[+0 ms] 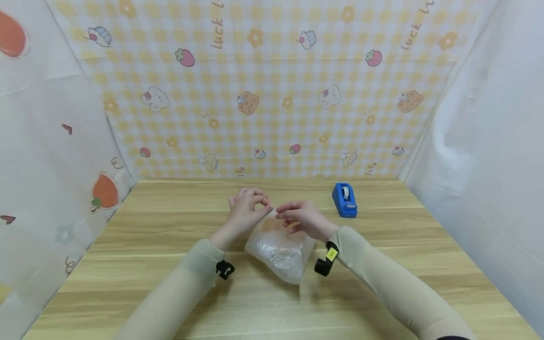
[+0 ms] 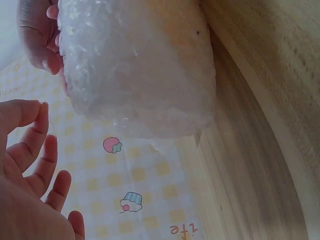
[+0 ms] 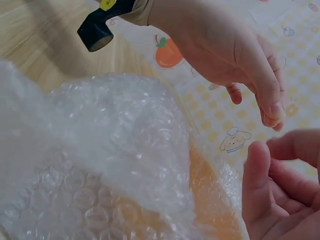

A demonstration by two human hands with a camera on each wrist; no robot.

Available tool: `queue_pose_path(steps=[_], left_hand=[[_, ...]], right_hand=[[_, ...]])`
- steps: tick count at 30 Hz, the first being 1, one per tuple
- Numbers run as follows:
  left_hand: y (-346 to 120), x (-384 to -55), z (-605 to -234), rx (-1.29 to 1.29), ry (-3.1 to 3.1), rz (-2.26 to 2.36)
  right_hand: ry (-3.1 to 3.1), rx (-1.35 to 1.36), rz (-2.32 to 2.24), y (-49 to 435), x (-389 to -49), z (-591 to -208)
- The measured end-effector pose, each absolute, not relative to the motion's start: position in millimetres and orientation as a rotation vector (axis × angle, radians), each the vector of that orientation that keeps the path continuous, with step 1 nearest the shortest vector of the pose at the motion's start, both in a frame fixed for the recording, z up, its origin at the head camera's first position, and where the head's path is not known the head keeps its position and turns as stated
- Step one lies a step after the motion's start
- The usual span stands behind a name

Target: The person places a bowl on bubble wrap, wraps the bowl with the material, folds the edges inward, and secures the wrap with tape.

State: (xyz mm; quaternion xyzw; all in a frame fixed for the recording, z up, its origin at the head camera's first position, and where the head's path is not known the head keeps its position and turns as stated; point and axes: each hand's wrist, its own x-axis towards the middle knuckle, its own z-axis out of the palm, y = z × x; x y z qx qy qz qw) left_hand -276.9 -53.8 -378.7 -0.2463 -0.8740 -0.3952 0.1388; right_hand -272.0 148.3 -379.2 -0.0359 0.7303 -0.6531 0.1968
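Note:
A bubble-wrapped package (image 1: 278, 257) lies on the table, with something orange-brown (image 3: 205, 195) showing through the wrap. Beyond its far edge, my left hand (image 1: 248, 208) pinches thumb against index finger; a faint clear edge, like a scrap of tape, shows by those fingertips in the left wrist view. My right hand (image 1: 303, 219) hovers over the package's far right part, its thumb and index tips close together and just short of the left fingertips. Whether it pinches the clear scrap too is not visible. The other left fingers (image 2: 60, 190) are loosely bent.
A blue tape dispenser (image 1: 345, 200) with a white roll stands to the right, toward the back of the wooden table (image 1: 170, 264). A yellow checked cloth (image 1: 280, 75) hangs behind the table. Pale sheets (image 1: 480, 156) hang at both sides.

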Motion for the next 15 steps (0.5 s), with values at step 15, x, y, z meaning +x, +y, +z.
queue_pose_path(steps=[15], left_hand=[[-43.0,-276.2,-386.1,-0.543,-2.651,-1.096]], right_hand=[[2.591,-0.346,-1.286,153.9,-277.8,-376.5]])
